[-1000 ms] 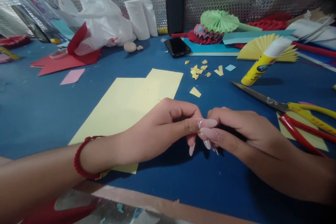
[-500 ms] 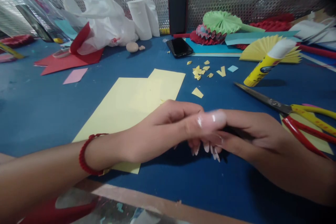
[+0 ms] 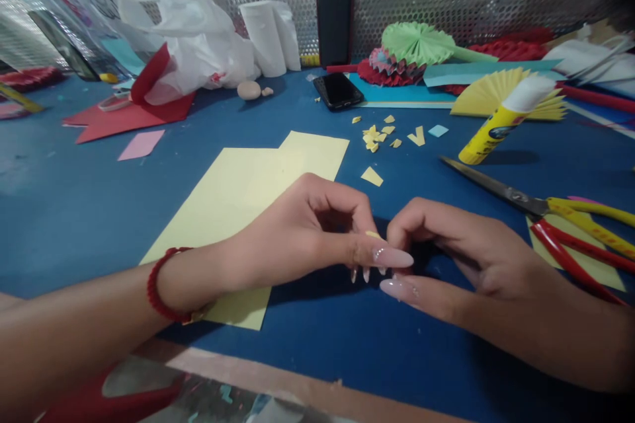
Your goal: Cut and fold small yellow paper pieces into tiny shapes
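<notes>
My left hand (image 3: 317, 225), with a red cord bracelet on its wrist, is closed in a pinch. A small bit of yellow paper (image 3: 373, 234) shows between its thumb and fingers. My right hand (image 3: 446, 258) is right beside those fingertips, its thumb apart from its bent forefinger, with no held thing visible. The forefinger's tip is partly hidden behind my left thumb. Sheets of pale yellow paper (image 3: 233, 192) lie under and behind my left hand. Small yellow paper scraps (image 3: 372, 135) are scattered beyond my hands.
Scissors with red and yellow handles (image 3: 526, 201) lie at the right, partly over yellow paper. A glue stick (image 3: 489, 132) stands tilted behind them. Further back are a phone (image 3: 340, 90), a yellow paper fan (image 3: 489, 96), a green rosette (image 3: 419, 43) and a white plastic bag (image 3: 198, 46).
My hands have come slightly apart at the fingertips. My right thumb has moved away from its forefinger, and the yellow bit in my left hand now shows.
</notes>
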Available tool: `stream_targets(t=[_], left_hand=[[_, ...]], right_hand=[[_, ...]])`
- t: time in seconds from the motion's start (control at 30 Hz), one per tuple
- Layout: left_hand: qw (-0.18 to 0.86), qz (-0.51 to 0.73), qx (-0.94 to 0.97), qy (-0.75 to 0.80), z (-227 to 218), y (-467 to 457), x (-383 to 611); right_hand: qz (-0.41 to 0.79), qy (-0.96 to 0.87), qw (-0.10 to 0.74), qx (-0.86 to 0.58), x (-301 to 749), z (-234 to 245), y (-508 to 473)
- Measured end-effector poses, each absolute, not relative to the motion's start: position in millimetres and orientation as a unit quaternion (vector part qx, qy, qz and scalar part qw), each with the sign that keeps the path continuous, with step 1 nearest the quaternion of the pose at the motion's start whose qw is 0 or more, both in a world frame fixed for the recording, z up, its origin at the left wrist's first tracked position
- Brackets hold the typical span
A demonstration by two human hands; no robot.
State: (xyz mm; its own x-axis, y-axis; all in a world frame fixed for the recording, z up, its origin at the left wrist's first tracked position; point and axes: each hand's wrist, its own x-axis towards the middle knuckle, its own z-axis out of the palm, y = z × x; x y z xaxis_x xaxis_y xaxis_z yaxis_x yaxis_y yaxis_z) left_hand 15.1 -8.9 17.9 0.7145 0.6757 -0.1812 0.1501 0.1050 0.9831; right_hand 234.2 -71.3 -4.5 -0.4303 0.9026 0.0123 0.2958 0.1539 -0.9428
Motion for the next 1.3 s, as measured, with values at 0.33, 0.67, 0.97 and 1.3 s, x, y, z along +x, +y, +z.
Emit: stream_targets(t=[0.33,0.67,0.97,1.3], left_hand=[[0.601,0.317,0.655,0.332,20,0,17],[0.490,0.330,0.677,0.439,18,41,29],[0.401,0.321,0.715,0.475,34,83,77],[0.352,0.189,0.753,0.523,35,112,93]], right_hand=[[0.500,-0.688,0.335,-0.406,232,-10,-68],[0.520,-0.696,0.340,-0.359,231,-9,-66],[0.525,-0.711,0.318,-0.342,233,-7,-65],[0.522,-0.718,0.313,-0.339,233,-9,-64]])
